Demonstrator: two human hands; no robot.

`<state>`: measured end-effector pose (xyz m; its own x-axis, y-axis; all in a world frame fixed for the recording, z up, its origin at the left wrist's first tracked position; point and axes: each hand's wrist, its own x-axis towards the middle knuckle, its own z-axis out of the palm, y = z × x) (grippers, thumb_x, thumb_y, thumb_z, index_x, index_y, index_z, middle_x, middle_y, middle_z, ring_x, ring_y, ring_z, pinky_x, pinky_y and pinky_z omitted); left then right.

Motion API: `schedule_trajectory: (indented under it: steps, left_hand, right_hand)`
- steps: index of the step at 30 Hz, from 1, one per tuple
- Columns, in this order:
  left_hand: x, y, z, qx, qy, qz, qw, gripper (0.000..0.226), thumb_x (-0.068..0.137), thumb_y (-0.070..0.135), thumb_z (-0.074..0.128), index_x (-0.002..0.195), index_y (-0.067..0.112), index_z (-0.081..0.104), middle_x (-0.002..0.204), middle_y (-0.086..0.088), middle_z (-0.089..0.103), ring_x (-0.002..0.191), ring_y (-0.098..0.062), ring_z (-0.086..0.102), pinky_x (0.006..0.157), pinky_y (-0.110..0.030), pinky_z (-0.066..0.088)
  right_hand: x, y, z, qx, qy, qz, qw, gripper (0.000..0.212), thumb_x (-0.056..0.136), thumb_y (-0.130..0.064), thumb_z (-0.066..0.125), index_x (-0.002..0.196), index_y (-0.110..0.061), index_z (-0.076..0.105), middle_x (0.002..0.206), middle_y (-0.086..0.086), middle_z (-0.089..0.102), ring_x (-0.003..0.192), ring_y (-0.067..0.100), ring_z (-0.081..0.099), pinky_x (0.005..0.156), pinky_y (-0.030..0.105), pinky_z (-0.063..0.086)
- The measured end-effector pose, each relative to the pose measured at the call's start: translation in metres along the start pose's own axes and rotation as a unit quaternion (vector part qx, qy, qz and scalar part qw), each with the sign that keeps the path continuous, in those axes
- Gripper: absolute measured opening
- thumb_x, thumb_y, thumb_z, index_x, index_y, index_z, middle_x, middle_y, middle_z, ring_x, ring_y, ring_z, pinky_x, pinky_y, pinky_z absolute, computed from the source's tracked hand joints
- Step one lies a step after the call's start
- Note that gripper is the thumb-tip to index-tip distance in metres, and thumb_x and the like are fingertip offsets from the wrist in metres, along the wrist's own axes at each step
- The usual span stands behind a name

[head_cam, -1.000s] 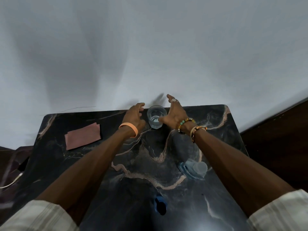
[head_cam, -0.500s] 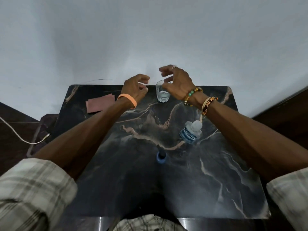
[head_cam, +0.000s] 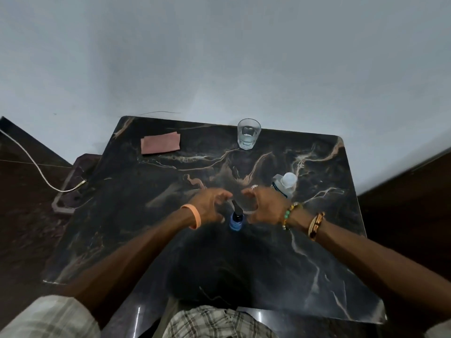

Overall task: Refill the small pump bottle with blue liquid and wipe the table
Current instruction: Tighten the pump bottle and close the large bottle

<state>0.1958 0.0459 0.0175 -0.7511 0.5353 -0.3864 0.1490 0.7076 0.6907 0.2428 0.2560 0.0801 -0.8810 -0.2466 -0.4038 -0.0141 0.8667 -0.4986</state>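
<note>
A small blue pump bottle point(head_cam: 236, 222) with a black pump head stands near the middle of the black marble table point(head_cam: 317, 264). My left hand point(head_cam: 210, 206) hovers just left of it and my right hand point(head_cam: 264, 207) just right of it, fingers loosely curled, neither touching the bottle. A clear bottle point(head_cam: 284, 185) with a white cap and a blue label stands behind my right hand. A pink cloth point(head_cam: 160, 143) lies folded at the far left of the table.
A clear glass point(head_cam: 249, 134) with some water stands at the table's far edge by the white wall. A white cable point(head_cam: 36, 167) and a dark low stand point(head_cam: 70, 189) lie left of the table.
Both hands have left the glass at the far edge and pulled back toward me, to either side of the blue pump bottle. The camera has tilted down and back.
</note>
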Motion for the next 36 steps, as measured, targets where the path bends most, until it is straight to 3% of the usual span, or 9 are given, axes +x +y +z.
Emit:
schedule_trajectory:
  steps: [5, 10, 14, 19, 24, 27, 30, 34, 36]
  left_hand:
    - [-0.01, 0.004, 0.033, 0.007, 0.017, -0.02, 1.0, 0.062, 0.057, 0.019, 0.088, 0.111, 0.03, 0.058, 0.108, 0.012, 0.062, 0.097, -0.008, 0.058, 0.085, -0.027, 0.049]
    - [-0.014, 0.003, 0.057, -0.037, 0.032, -0.043, 0.998, 0.059, 0.058, 0.022, 0.089, 0.11, 0.024, 0.062, 0.108, 0.006, 0.068, 0.097, -0.011, 0.063, 0.089, -0.028, 0.05]
    - [-0.017, 0.003, 0.06, -0.012, 0.084, -0.021, 0.996, 0.04, 0.065, 0.031, 0.085, 0.098, 0.032, 0.063, 0.08, 0.023, 0.054, 0.078, 0.001, 0.052, 0.064, -0.001, 0.034]
    - [-0.015, -0.005, 0.051, -0.004, 0.1, -0.011, 0.995, 0.03, 0.068, 0.032, 0.082, 0.095, 0.029, 0.068, 0.088, 0.013, 0.064, 0.083, -0.008, 0.06, 0.073, -0.018, 0.043]
    - [-0.015, -0.007, 0.043, -0.009, 0.077, -0.006, 0.997, 0.032, 0.07, 0.032, 0.082, 0.1, 0.031, 0.07, 0.091, 0.013, 0.067, 0.084, -0.004, 0.059, 0.073, -0.015, 0.041]
    - [-0.015, -0.006, 0.045, -0.017, 0.078, -0.003, 0.997, 0.037, 0.071, 0.03, 0.081, 0.106, 0.03, 0.07, 0.099, 0.01, 0.071, 0.087, -0.001, 0.06, 0.076, -0.015, 0.042]
    - [-0.015, -0.008, 0.047, -0.011, 0.084, 0.002, 0.996, 0.035, 0.071, 0.028, 0.082, 0.104, 0.025, 0.071, 0.096, 0.006, 0.071, 0.084, -0.005, 0.06, 0.07, -0.012, 0.04]
    - [-0.016, -0.008, 0.048, -0.017, 0.086, -0.003, 0.996, 0.029, 0.072, 0.027, 0.082, 0.099, 0.023, 0.072, 0.095, 0.004, 0.072, 0.086, -0.01, 0.064, 0.08, -0.027, 0.051]
    - [-0.015, -0.007, 0.049, -0.018, 0.082, -0.001, 0.996, 0.033, 0.073, 0.028, 0.081, 0.104, 0.025, 0.071, 0.099, 0.004, 0.072, 0.091, -0.01, 0.064, 0.084, -0.027, 0.05]
  right_hand:
    - [-0.004, 0.007, 0.046, 0.046, -0.015, 0.007, 0.999, 0.055, 0.061, -0.026, 0.083, 0.111, -0.023, 0.06, 0.102, -0.006, 0.066, 0.089, 0.012, 0.062, 0.078, 0.028, 0.053]
    - [-0.004, 0.007, 0.065, 0.112, 0.06, 0.002, 0.992, 0.038, 0.074, -0.033, 0.077, 0.109, -0.025, 0.064, 0.101, -0.009, 0.066, 0.092, 0.009, 0.061, 0.079, 0.025, 0.049]
    - [-0.004, 0.01, 0.068, 0.119, 0.073, -0.007, 0.99, 0.03, 0.082, -0.035, 0.071, 0.109, -0.023, 0.065, 0.101, -0.006, 0.066, 0.092, 0.009, 0.059, 0.083, 0.031, 0.05]
    - [0.002, 0.006, 0.069, 0.119, 0.099, -0.05, 0.987, 0.022, 0.085, -0.041, 0.064, 0.103, -0.028, 0.064, 0.089, -0.01, 0.064, 0.083, 0.007, 0.059, 0.074, 0.029, 0.048]
    - [0.012, 0.005, 0.077, 0.099, 0.11, -0.037, 0.988, 0.029, 0.084, -0.05, 0.06, 0.103, -0.029, 0.063, 0.091, -0.008, 0.062, 0.085, 0.009, 0.057, 0.076, 0.034, 0.05]
    - [0.011, 0.011, 0.083, 0.054, 0.144, -0.029, 0.988, 0.036, 0.082, -0.057, 0.059, 0.106, -0.032, 0.059, 0.091, -0.008, 0.057, 0.082, 0.008, 0.052, 0.07, 0.026, 0.045]
    - [0.009, 0.008, 0.094, 0.119, 0.154, 0.01, 0.981, 0.034, 0.081, -0.052, 0.064, 0.108, -0.032, 0.061, 0.091, -0.011, 0.057, 0.082, 0.004, 0.051, 0.067, 0.018, 0.037]
    - [0.013, 0.009, 0.086, 0.09, 0.114, -0.046, 0.988, 0.033, 0.086, -0.051, 0.059, 0.113, -0.031, 0.059, 0.093, -0.016, 0.052, 0.085, 0.004, 0.05, 0.074, 0.024, 0.041]
    - [0.014, 0.012, 0.078, 0.058, 0.1, -0.058, 0.992, 0.035, 0.086, -0.055, 0.057, 0.112, -0.031, 0.059, 0.091, -0.015, 0.054, 0.084, 0.006, 0.051, 0.071, 0.022, 0.04]
